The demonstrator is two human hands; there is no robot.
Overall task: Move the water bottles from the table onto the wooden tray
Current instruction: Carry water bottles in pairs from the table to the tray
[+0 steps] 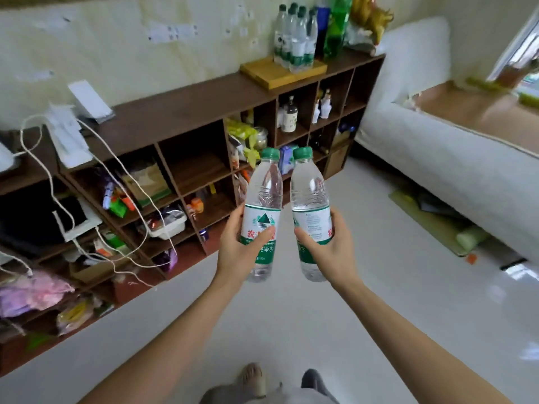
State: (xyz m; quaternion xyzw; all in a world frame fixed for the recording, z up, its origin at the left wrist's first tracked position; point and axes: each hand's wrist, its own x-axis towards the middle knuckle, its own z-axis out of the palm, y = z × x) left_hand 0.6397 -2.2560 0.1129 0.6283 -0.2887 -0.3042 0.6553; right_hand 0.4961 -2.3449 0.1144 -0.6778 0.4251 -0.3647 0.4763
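My left hand grips a clear water bottle with a green cap and a green-and-white label, held upright above the floor. My right hand grips a second such bottle right beside it, caps nearly touching. Far ahead, a light wooden tray lies on top of the brown shelf unit. Several more water bottles stand in a cluster on the tray's right part.
The brown shelf unit runs along the wall, its cubbies full of clutter, white cables hanging at the left. A green soda bottle stands behind the tray. A white-covered sofa is at right. White tiled floor lies between.
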